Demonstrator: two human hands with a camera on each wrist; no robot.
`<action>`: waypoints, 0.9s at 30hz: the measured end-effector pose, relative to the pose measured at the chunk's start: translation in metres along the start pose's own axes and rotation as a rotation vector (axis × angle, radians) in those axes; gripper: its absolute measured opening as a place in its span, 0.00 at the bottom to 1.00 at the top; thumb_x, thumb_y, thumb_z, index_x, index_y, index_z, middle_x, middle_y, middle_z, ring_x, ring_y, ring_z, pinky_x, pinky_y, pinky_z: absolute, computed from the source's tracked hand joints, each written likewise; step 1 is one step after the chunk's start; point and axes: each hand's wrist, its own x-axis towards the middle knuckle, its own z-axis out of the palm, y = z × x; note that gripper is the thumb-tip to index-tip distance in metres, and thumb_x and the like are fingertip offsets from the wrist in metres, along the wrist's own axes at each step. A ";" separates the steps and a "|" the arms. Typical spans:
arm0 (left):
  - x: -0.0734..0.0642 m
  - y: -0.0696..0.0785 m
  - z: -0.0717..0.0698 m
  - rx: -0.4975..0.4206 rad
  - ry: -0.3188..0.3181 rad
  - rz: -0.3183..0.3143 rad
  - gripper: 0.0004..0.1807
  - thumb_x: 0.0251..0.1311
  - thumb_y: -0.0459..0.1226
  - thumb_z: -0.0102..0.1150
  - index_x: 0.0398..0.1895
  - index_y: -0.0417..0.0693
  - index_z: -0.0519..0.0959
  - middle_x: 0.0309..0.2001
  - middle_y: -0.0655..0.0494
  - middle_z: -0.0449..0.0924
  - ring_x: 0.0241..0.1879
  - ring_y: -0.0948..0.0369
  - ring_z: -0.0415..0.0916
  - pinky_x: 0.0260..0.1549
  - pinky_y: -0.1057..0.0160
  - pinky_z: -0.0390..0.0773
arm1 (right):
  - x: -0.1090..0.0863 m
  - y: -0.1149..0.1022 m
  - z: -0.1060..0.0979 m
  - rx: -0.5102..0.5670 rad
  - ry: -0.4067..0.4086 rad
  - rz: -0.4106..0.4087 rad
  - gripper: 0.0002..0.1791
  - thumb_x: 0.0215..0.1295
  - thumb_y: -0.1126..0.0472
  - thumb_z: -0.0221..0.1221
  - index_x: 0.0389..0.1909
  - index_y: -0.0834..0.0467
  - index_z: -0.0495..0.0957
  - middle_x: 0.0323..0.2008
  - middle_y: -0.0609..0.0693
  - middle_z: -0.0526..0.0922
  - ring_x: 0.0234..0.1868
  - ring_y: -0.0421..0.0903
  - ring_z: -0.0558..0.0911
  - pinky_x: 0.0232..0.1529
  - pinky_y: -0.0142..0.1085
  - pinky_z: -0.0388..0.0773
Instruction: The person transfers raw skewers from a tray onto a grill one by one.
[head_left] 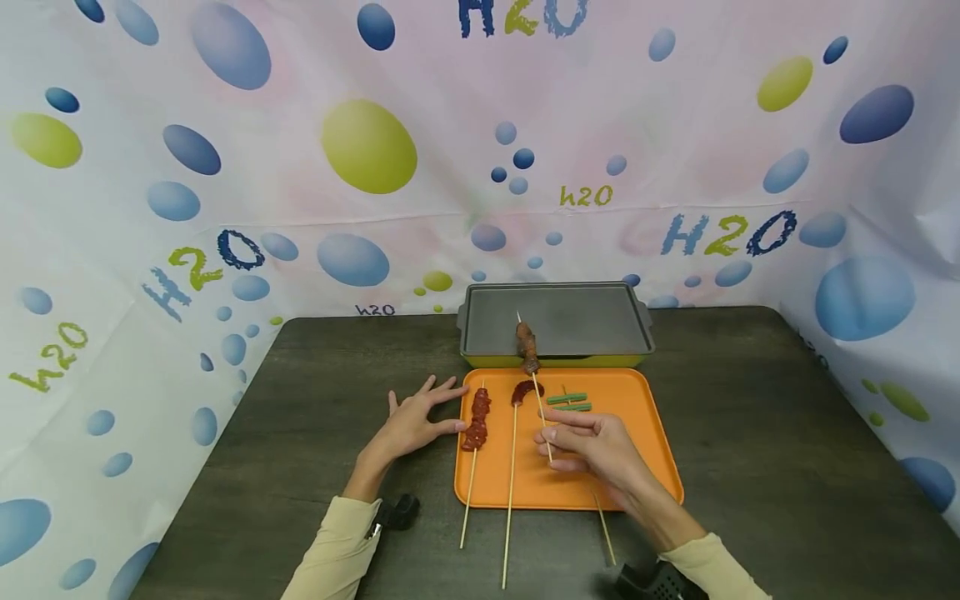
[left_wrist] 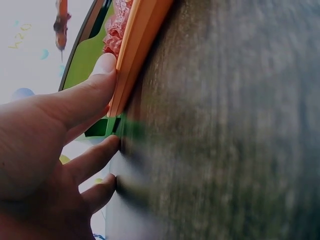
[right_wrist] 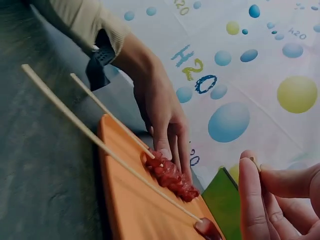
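Observation:
My right hand [head_left: 600, 454] pinches the wooden stick of a skewer with browned meat [head_left: 527, 346] between thumb and fingers. The skewer is raised, its meat end overlapping the front edge of the grill pan [head_left: 555, 317] in the head view. My left hand [head_left: 412, 423] is spread at the left rim of the orange tray [head_left: 626, 467], the thumb touching the rim in the left wrist view. Close by that thumb lies a skewer of raw red meat [head_left: 477, 421]. Right of it is a skewer with a curved dark red piece [head_left: 517, 392].
A skewer with green pieces [head_left: 568, 399] lies on the tray, partly behind my right hand. Several stick ends reach over the tray's front edge onto the dark table [head_left: 360, 358]. The pan stands right behind the tray, before a patterned curtain [head_left: 450, 167].

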 end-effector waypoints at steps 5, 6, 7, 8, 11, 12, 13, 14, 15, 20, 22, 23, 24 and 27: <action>0.001 -0.001 0.004 0.003 0.002 -0.003 0.36 0.64 0.50 0.68 0.75 0.58 0.72 0.78 0.51 0.60 0.80 0.43 0.44 0.60 0.17 0.24 | 0.025 0.001 0.011 0.053 0.046 0.002 0.29 0.70 0.67 0.64 0.69 0.73 0.70 0.47 0.63 0.88 0.46 0.52 0.90 0.42 0.39 0.86; 0.001 -0.001 0.004 0.004 0.005 -0.006 0.36 0.64 0.50 0.68 0.75 0.58 0.72 0.78 0.51 0.60 0.80 0.43 0.44 0.60 0.18 0.24 | 0.030 0.001 0.014 0.066 0.062 0.006 0.28 0.70 0.67 0.64 0.68 0.72 0.72 0.46 0.63 0.88 0.44 0.51 0.90 0.42 0.39 0.86; 0.001 -0.001 0.004 0.003 0.007 -0.007 0.36 0.64 0.50 0.68 0.75 0.58 0.72 0.78 0.51 0.60 0.80 0.43 0.44 0.60 0.18 0.24 | 0.035 0.000 0.017 0.076 0.073 0.009 0.27 0.70 0.68 0.64 0.67 0.72 0.72 0.46 0.62 0.88 0.44 0.51 0.90 0.42 0.39 0.86; 0.001 -0.001 0.004 0.002 0.007 -0.008 0.36 0.64 0.50 0.68 0.75 0.58 0.72 0.78 0.51 0.60 0.80 0.43 0.44 0.60 0.18 0.24 | 0.041 -0.001 0.020 0.089 0.088 0.013 0.27 0.69 0.68 0.65 0.66 0.72 0.73 0.45 0.62 0.89 0.43 0.50 0.90 0.41 0.39 0.86; 0.000 -0.001 0.002 -0.001 0.003 -0.011 0.36 0.64 0.51 0.68 0.75 0.58 0.72 0.78 0.50 0.60 0.80 0.42 0.44 0.60 0.17 0.24 | 0.056 -0.004 0.028 0.118 0.122 0.024 0.25 0.69 0.69 0.65 0.65 0.72 0.75 0.44 0.61 0.89 0.43 0.49 0.90 0.41 0.39 0.86; 0.000 -0.001 0.002 -0.002 0.002 -0.014 0.36 0.64 0.51 0.68 0.75 0.58 0.72 0.78 0.50 0.60 0.80 0.42 0.43 0.60 0.17 0.23 | 0.061 -0.005 0.030 0.127 0.129 0.022 0.25 0.69 0.70 0.64 0.65 0.72 0.75 0.44 0.61 0.89 0.43 0.49 0.90 0.41 0.40 0.86; 0.000 -0.001 0.001 -0.004 -0.001 -0.017 0.35 0.64 0.51 0.68 0.75 0.58 0.72 0.78 0.51 0.60 0.80 0.42 0.43 0.60 0.18 0.23 | 0.065 -0.006 0.032 0.136 0.134 0.022 0.25 0.69 0.70 0.64 0.65 0.72 0.75 0.44 0.60 0.89 0.43 0.49 0.90 0.41 0.39 0.86; 0.000 -0.001 0.001 -0.004 -0.001 -0.019 0.35 0.64 0.51 0.68 0.75 0.58 0.72 0.78 0.51 0.60 0.80 0.42 0.43 0.60 0.18 0.23 | 0.069 -0.008 0.034 0.144 0.137 0.019 0.24 0.69 0.70 0.64 0.65 0.72 0.75 0.44 0.61 0.89 0.43 0.49 0.90 0.41 0.39 0.86; 0.000 -0.002 0.001 -0.003 0.000 -0.022 0.35 0.64 0.51 0.68 0.75 0.58 0.72 0.78 0.51 0.60 0.80 0.42 0.43 0.60 0.18 0.23 | 0.073 -0.009 0.036 0.151 0.136 0.018 0.24 0.69 0.70 0.64 0.65 0.72 0.75 0.45 0.61 0.89 0.43 0.48 0.90 0.41 0.39 0.86; 0.000 -0.002 0.001 0.001 -0.004 -0.030 0.35 0.65 0.51 0.67 0.75 0.59 0.72 0.78 0.51 0.59 0.80 0.43 0.42 0.60 0.18 0.22 | 0.091 -0.012 0.042 0.192 0.143 0.002 0.24 0.71 0.69 0.64 0.65 0.71 0.75 0.46 0.61 0.89 0.42 0.46 0.90 0.42 0.37 0.86; 0.000 -0.002 0.001 0.001 -0.004 -0.030 0.35 0.65 0.51 0.67 0.75 0.59 0.72 0.78 0.50 0.59 0.80 0.42 0.43 0.60 0.18 0.22 | 0.096 -0.012 0.044 0.206 0.156 -0.006 0.23 0.70 0.68 0.64 0.65 0.70 0.77 0.45 0.60 0.89 0.41 0.46 0.90 0.42 0.37 0.86; 0.000 -0.001 0.002 0.000 -0.001 -0.029 0.35 0.65 0.52 0.67 0.75 0.58 0.72 0.78 0.49 0.60 0.80 0.42 0.43 0.60 0.18 0.23 | 0.098 -0.012 0.045 0.214 0.162 -0.009 0.23 0.70 0.68 0.64 0.64 0.69 0.77 0.45 0.60 0.89 0.41 0.46 0.90 0.42 0.37 0.86; 0.000 -0.001 0.002 0.000 0.002 -0.027 0.35 0.65 0.52 0.67 0.74 0.58 0.73 0.78 0.49 0.60 0.80 0.41 0.44 0.60 0.17 0.24 | 0.099 -0.012 0.046 0.220 0.167 -0.010 0.23 0.70 0.68 0.64 0.64 0.69 0.78 0.45 0.60 0.89 0.41 0.46 0.90 0.42 0.37 0.86; -0.001 -0.001 0.002 -0.002 0.003 -0.027 0.35 0.64 0.52 0.68 0.74 0.58 0.73 0.78 0.48 0.60 0.79 0.41 0.44 0.60 0.17 0.24 | 0.102 -0.011 0.050 0.228 0.167 -0.003 0.22 0.71 0.68 0.63 0.64 0.68 0.78 0.47 0.61 0.88 0.42 0.46 0.90 0.42 0.36 0.86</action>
